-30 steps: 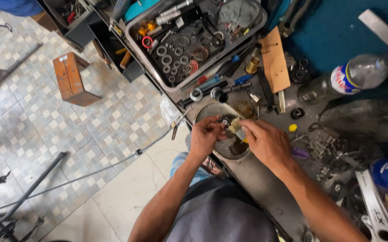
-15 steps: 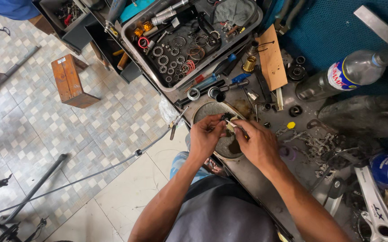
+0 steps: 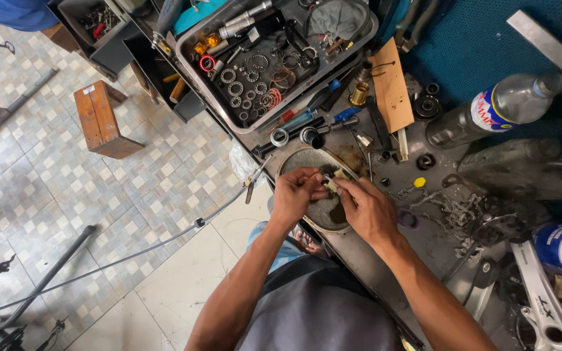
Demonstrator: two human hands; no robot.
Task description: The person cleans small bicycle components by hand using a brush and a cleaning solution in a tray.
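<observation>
My left hand (image 3: 294,193) and my right hand (image 3: 368,209) meet over a round, dirty metal bowl (image 3: 307,159) on the workbench. Between the fingertips of both hands is a small dark metal part (image 3: 328,173). My right hand also pinches a small pale brush or rag (image 3: 333,185) against that part. The fingers hide most of it, so its exact shape is unclear.
A metal tray (image 3: 193,39) of rings, bearings and small tools lies at the top. Screwdrivers (image 3: 307,117), a wooden board (image 3: 391,88), a plastic bottle (image 3: 495,110), a greasy chain (image 3: 456,208) and a silver crank arm (image 3: 547,299) crowd the bench. A wooden stool (image 3: 99,117) and cable (image 3: 131,250) are on the tiled floor.
Both hands stayed over the bowl; the right hand drew slightly left and closer to the left hand, working on the small part. The view shifted a little.
</observation>
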